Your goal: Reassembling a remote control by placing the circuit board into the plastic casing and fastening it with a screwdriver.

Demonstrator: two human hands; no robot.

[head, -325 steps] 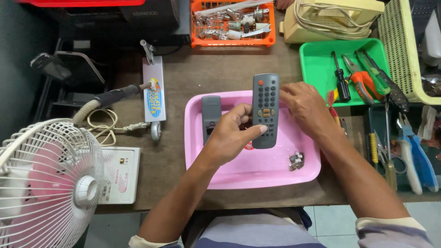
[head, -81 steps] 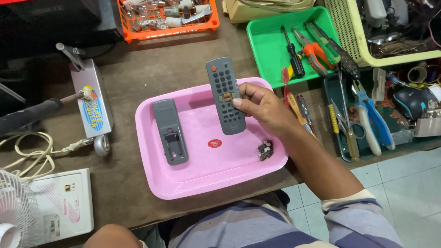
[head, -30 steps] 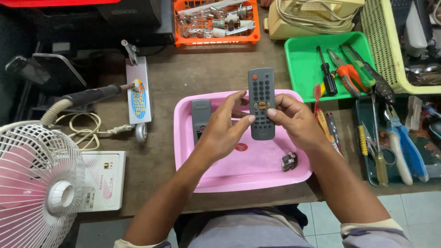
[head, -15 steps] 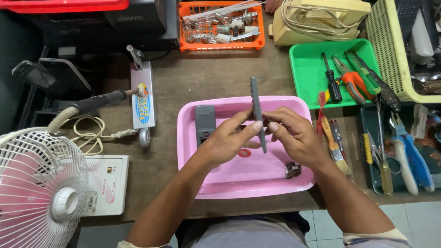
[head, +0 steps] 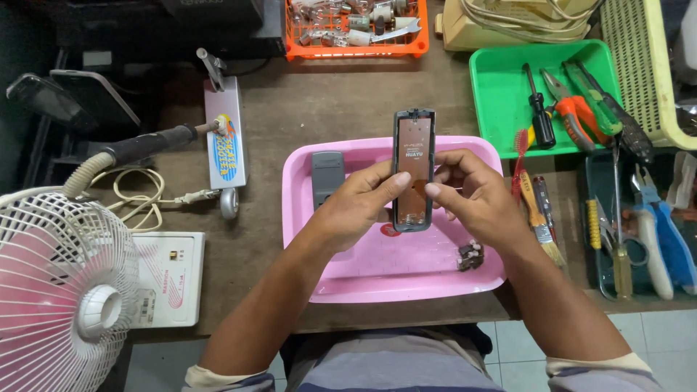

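Note:
Both hands hold a grey remote control (head: 413, 156) upright above a pink tray (head: 348, 279), with its open back facing me and a brown circuit board showing inside. My left hand (head: 361, 199) grips its left edge with fingers on the board. My right hand (head: 465, 190) grips the right edge. In the tray, the grey back cover (head: 327, 174) lies to the left of my left hand. A small dark part (head: 470, 255) lies near the tray's right front, and a red round spot (head: 388, 229) lies under the remote.
A green tray (head: 501, 101) holds screwdrivers and pliers at the right. More tools and brushes lie at the far right. An orange basket (head: 356, 29) stands at the back. A soldering iron on its stand (head: 221, 138), a white box (head: 170, 276) and a fan (head: 58, 290) stand at the left.
The remote has been turned over from buttons up, through edge-on, to its open back facing me. Both hands stay on it above the pink tray.

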